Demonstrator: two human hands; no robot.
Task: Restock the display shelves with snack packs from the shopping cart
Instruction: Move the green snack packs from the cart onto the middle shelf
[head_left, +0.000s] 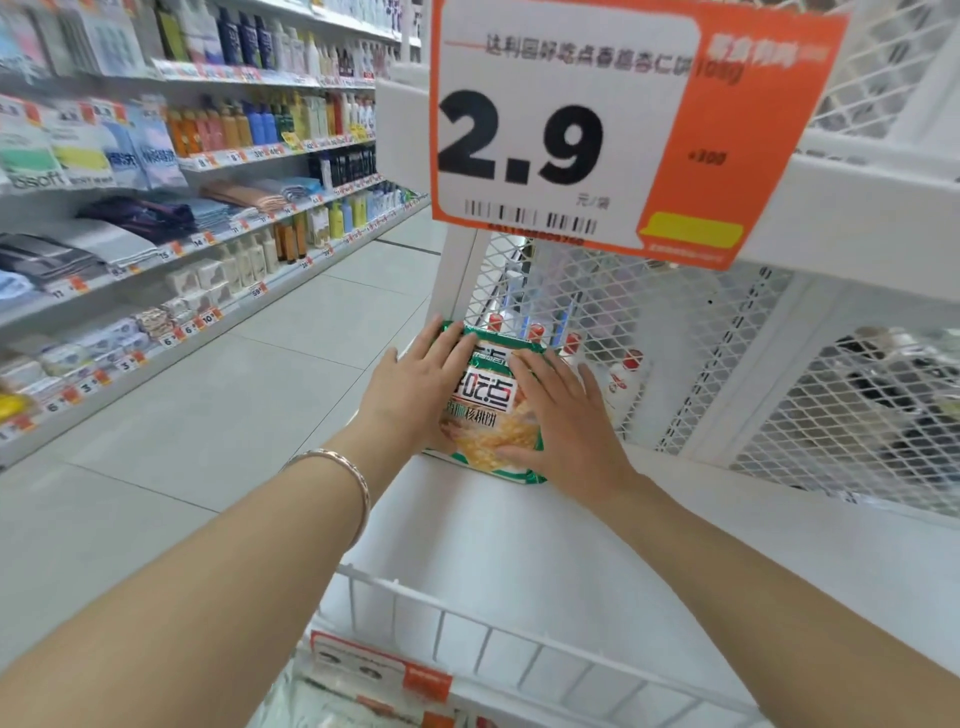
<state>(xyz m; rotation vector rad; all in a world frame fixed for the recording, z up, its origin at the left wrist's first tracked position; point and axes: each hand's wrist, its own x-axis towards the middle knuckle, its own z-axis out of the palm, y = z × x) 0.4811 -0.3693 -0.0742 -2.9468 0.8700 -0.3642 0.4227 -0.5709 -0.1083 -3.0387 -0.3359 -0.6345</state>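
Observation:
A green and white snack pack (491, 410) with printed biscuits stands at the back left corner of the white display shelf (519, 545), against the mesh back wall. My left hand (421, 382) lies flat on the pack's left side, fingers straight and reaching its top edge. My right hand (558, 415) presses flat on the pack's right side with spread fingers. Both arms reach in over the shelf's wire front rail. The shopping cart is out of view.
A big orange and white price sign (597, 130) reading 2.9 hangs from the upper shelf just above my hands. White mesh panels (727, 364) close the back and right. A wire rail (519, 639) runs along the shelf front. An aisle with stocked shelves (182, 208) lies to the left.

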